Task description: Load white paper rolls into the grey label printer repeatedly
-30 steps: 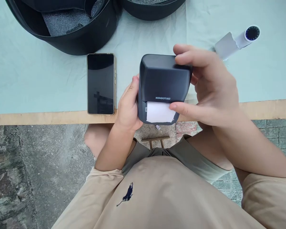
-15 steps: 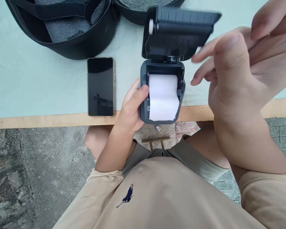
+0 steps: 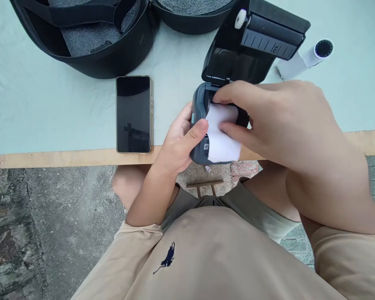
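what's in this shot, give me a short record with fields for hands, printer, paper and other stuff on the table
left hand: left hand grips the side of the label printer, thumb at the paper's edge
right hand: right hand has fingers on the white paper roll in the open bay
printer: dark, at the table's near edge, lid flipped up
phone: phone lies flat left of the printer, screen dark
case: black case open at the far left
spare roll: white roll lies far right on the cloth
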Available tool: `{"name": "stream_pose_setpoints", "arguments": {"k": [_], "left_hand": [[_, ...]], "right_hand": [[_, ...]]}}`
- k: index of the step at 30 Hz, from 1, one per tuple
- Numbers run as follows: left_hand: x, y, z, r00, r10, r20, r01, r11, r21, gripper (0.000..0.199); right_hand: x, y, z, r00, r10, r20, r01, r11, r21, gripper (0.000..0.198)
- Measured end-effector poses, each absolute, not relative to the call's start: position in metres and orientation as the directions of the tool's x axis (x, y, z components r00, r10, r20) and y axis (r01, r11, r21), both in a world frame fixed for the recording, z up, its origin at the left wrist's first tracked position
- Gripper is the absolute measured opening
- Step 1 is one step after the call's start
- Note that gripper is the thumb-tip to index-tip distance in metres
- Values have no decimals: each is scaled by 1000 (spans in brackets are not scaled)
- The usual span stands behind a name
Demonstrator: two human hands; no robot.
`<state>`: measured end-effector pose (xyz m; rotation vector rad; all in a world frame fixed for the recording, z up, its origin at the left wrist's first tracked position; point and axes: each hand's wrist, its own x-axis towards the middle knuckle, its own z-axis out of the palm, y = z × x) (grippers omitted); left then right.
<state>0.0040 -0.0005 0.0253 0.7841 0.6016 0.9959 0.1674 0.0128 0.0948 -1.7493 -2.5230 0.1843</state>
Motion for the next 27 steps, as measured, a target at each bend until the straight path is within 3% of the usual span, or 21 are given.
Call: {"name": "stream_pose_setpoints", "arguments": {"k": [5,7,9,12,15,17,19,21,27], "left_hand": [[4,-2,25,412,905,-110,-474,316,822,34],[5,-3,25,391,912,-123,-484,317,816,35],[6,-3,26,376,916,-136,-515,329,792,34],[8,-4,27,339,928,-155,-561,332,759,33],[8,-3,29,270,941,-206,-584,330,741,31],[8,-3,30,231,940,-250,-595,339,728,32],[9,-2,32,201,938,-284,-602,347,719,34],[11,-2,34,162,937,-310,-602,343,721,36],[15,-2,36,137,951,-277,-565,305,767,41]], "right_hand": [[164,17,91,-305,949,-84,952,303,-31,24],[164,17,93,-321,945,-61,947,319,-50,27],[166,14,99,-354,935,-15,922,347,-172,28],[171,9,110,-349,933,87,813,347,-467,30],[180,12,109,-217,968,123,545,225,-807,32],[187,20,97,-71,994,78,226,92,-970,27],[194,28,79,-17,982,-189,41,-189,-981,23],[198,32,62,26,974,-226,41,-227,-973,24],[203,25,41,-62,998,-15,285,4,-958,26]]}}
